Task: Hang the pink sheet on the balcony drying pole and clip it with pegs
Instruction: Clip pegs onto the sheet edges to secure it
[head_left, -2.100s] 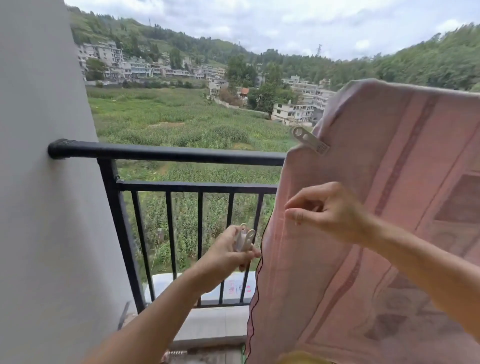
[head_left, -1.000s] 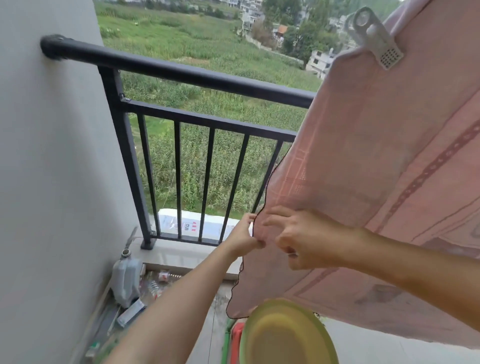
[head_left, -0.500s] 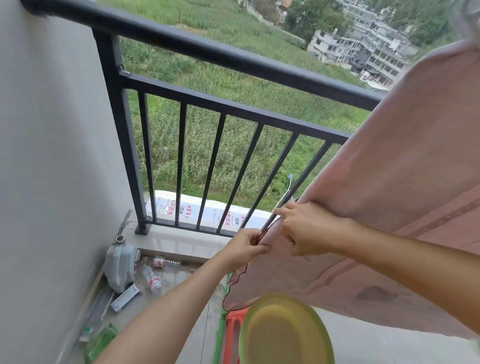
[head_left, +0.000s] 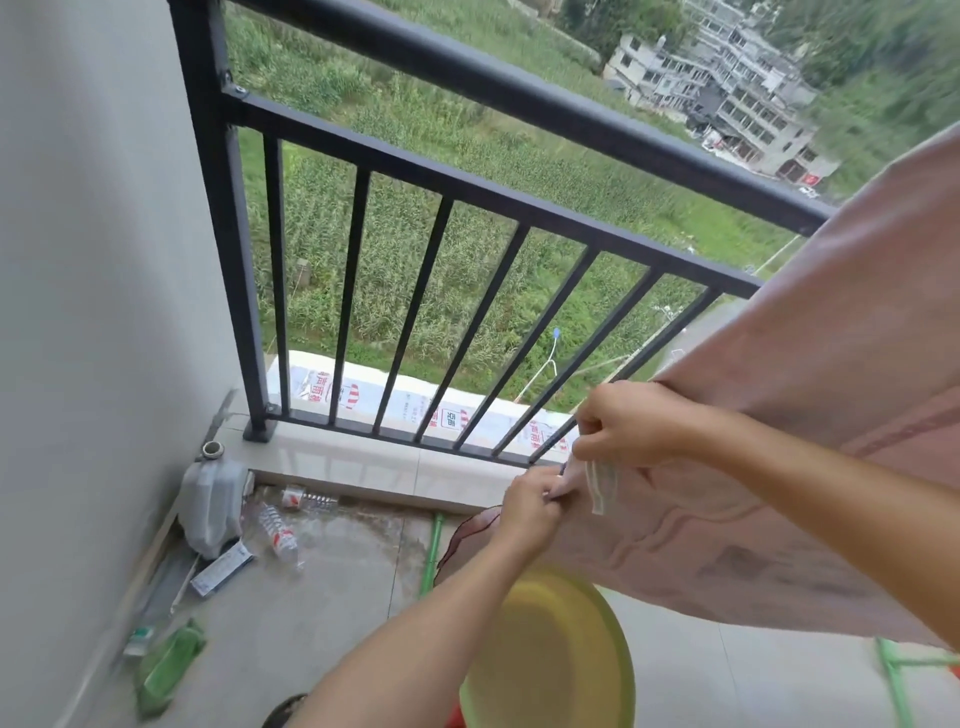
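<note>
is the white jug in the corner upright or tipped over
Upright: the white jug stands on its base against the wall, neck pointing up.

The sheet (head_left: 831, 364) runs off the right edge, the basin (head_left: 545, 654) is clipped at the bottom, and the blurry peg (head_left: 601, 486) is half hidden under the right hand (head_left: 639, 426).

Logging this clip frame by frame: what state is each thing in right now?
Sheet, hanging, edge gathered between both hands.
Peg, held at the sheet's edge; clipped or not, cannot tell.
Left hand, pinches the sheet.
Right hand, holds the peg.
Jug, upright by the wall.
Bottle, lying on the floor.
</note>
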